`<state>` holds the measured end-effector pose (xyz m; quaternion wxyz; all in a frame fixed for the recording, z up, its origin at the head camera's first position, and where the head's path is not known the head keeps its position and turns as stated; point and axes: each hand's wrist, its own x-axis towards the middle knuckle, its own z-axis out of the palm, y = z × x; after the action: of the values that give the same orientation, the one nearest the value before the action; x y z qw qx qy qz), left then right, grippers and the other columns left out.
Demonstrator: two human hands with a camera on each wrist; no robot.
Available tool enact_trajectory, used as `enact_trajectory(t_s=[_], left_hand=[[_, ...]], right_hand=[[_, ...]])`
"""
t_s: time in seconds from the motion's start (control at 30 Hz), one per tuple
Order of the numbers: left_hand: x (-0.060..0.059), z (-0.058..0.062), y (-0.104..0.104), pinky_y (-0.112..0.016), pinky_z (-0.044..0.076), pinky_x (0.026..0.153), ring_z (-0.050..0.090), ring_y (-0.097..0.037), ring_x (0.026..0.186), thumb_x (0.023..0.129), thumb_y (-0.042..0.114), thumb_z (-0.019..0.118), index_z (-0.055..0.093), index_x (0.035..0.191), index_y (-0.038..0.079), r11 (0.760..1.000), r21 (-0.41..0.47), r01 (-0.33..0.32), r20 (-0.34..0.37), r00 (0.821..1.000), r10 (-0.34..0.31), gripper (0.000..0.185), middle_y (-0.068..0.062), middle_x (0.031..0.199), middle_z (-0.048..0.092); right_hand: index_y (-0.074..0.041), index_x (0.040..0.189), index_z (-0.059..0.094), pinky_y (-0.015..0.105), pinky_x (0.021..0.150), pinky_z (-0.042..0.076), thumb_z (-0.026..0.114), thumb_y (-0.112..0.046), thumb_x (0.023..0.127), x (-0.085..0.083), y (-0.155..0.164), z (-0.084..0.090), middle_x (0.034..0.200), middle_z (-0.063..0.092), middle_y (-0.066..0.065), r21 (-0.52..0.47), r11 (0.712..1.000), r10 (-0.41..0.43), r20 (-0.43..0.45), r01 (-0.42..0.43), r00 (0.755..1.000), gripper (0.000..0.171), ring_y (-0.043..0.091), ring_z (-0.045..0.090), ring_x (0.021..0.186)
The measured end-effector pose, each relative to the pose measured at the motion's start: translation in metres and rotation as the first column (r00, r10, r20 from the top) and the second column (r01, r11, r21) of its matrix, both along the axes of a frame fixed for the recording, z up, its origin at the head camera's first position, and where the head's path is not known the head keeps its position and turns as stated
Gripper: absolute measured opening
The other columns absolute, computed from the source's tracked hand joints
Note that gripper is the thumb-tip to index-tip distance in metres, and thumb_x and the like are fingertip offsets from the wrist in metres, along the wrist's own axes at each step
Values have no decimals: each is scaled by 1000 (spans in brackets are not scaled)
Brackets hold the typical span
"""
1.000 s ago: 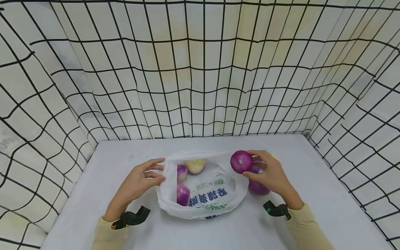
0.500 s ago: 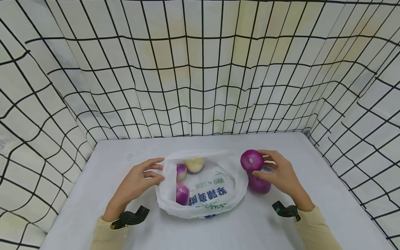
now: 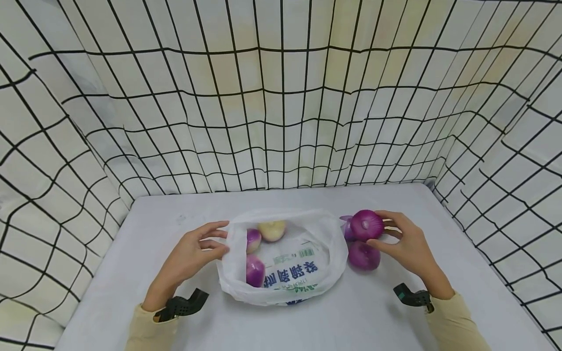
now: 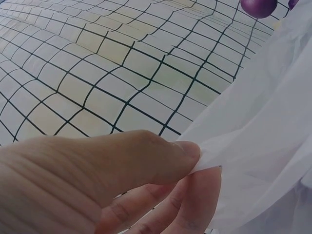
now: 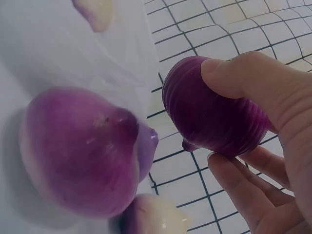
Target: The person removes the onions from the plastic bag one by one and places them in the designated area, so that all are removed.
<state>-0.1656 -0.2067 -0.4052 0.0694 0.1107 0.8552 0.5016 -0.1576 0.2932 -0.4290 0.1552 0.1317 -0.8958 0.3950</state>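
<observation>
My left hand [image 3: 190, 253] pinches the left rim of a white plastic bag [image 3: 237, 292] between thumb and fingers; the left wrist view shows the thin film in that pinch. Inside the open bag lie a pale yellowish vegetable [image 3: 272, 230] and two purple-and-white ones along the left side, partly hidden by the folded rim. To the right of the bag, my right hand [image 3: 406, 241] grips a red onion [image 3: 367, 224], raised off the table. Just below it in the head view sits another purple onion [image 3: 364, 256] beside the bag.
A pale purple piece [image 3: 345, 227] shows behind the held onion. In the right wrist view a cream-and-purple vegetable [image 5: 158, 217] lies beyond the purple one. Black netting [image 3: 281, 107] over pale walls encloses the white table [image 3: 175, 219] at the back and sides.
My right hand has moved right with the red onion, from over the bag's right rim to beyond it. My left hand keeps its pinch on the bag.
</observation>
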Motion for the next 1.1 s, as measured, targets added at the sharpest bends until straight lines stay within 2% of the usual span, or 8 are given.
enact_trajectory(t_s=[0.27,0.77,1.1], left_hand=[[0,1,1,-22,59,81,74,-27,109,94,21,76,50,152,11,1000,1,11,-9,1000,-11,65,-21,137,65],[-1,0,1,-28,62,84,75,-27,109,94,23,76,50,152,12,1000,-25,2,-11,1000,-3,64,-21,137,65],[0,1,0,-20,58,81,74,-26,110,94,22,76,50,152,11,1000,9,13,4,1000,-13,65,-20,138,64]], right_hand=[[-16,144,57,5,90,52,91,-24,80,6,12,-6,133,63,7,45,998,-42,22,41,999,73,-21,52,110],[-11,142,57,-1,87,47,91,-22,79,18,33,-12,132,63,12,92,992,-88,38,84,995,72,-25,49,106],[-10,142,57,-1,86,47,91,-28,80,22,44,-17,134,62,14,119,987,-116,45,109,992,73,-25,48,105]])
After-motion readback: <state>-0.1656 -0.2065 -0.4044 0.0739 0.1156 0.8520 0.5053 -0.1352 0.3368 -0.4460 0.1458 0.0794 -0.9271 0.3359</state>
